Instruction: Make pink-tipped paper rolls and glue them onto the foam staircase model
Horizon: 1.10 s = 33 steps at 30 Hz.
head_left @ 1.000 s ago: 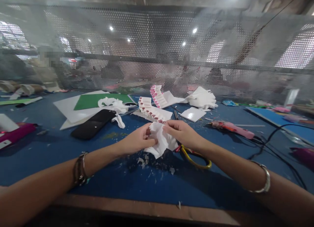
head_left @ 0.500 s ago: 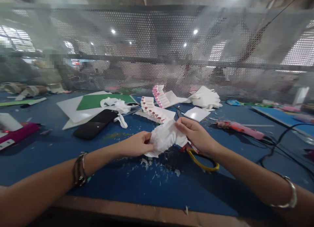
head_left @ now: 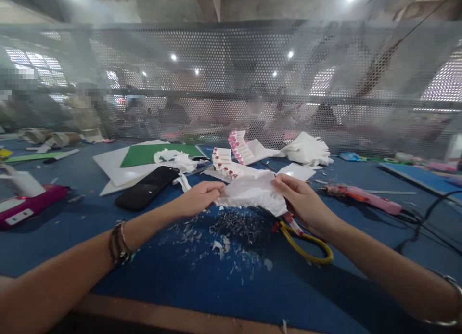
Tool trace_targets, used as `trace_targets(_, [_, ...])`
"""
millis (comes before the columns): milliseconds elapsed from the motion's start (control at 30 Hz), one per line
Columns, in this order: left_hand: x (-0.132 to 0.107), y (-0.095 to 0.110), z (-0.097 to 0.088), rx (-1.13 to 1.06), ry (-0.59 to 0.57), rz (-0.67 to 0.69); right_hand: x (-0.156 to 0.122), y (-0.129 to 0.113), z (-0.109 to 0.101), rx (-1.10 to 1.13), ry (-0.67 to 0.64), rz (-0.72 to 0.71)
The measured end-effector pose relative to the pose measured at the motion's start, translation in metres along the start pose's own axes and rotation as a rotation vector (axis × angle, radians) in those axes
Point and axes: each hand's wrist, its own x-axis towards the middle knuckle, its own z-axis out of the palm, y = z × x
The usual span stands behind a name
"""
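Note:
A crinkled white sheet (head_left: 250,192), tissue paper or thin cloth, is stretched between both hands above the table. My left hand (head_left: 202,197) pinches its left edge between thumb and fingers. On the opposite side, my right hand (head_left: 301,199) grips the right edge. Yellow-handled scissors (head_left: 310,257) lie beneath my right hand, their blades largely hidden. A small clear tube with red marks (head_left: 294,224) shows below my right palm; whether I hold it, I cannot tell. White scraps (head_left: 224,247) litter the blue table under the sheet.
White cards (head_left: 224,163) with rows of red and pink pieces stand behind the hands. A black phone (head_left: 147,187) lies left, near green sheet (head_left: 155,153). At right rests a pink corded tool (head_left: 368,198); at left, a magenta power strip (head_left: 36,204). Perforated metal screen (head_left: 231,83) rises behind.
The white sheet was bunched and is now spread flatter, pulled taut between my hands. My view has tilted up slightly, and the scraps below the sheet show more.

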Motion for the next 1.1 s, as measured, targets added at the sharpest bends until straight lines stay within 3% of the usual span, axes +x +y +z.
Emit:
trace_targets(200, [0.006, -0.010, -0.021, -0.009, 0.287, 0.014, 0.002, 0.000, 0.003, -0.069, -0.001, 0.002])
trace_targets(300, [0.010, -0.016, -0.024, -0.042, 0.339, 0.039, 0.001, -0.001, 0.003, -0.112, 0.020, -0.068])
trace_targets(433, [0.011, -0.018, -0.013, -0.084, 0.265, 0.121, -0.003, -0.002, 0.004, -0.225, -0.023, -0.226])
trace_targets(600, [0.000, 0.000, 0.014, -0.189, -0.037, 0.258, -0.011, -0.003, 0.008, -0.248, -0.210, -0.288])
trace_targets(733, [-0.004, 0.014, 0.016, -0.162, -0.089, 0.140, -0.016, -0.007, 0.009, -0.204, -0.234, -0.256])
trace_targets(867, [0.007, 0.008, -0.011, -0.191, 0.131, 0.092, -0.021, -0.009, 0.000, -0.203, -0.268, -0.169])
trace_targets(933, [0.017, -0.002, -0.030, -0.239, 0.322, 0.026, -0.026, -0.007, -0.009, -0.280, -0.258, -0.150])
trace_targets(1000, [0.027, -0.015, -0.050, -0.341, 0.546, -0.123, -0.030, -0.004, -0.017, -0.370, -0.245, -0.131])
trace_targets(1100, [0.041, -0.033, -0.073, -0.415, 0.637, -0.183, -0.036, 0.002, -0.026, -0.429, -0.223, -0.092])
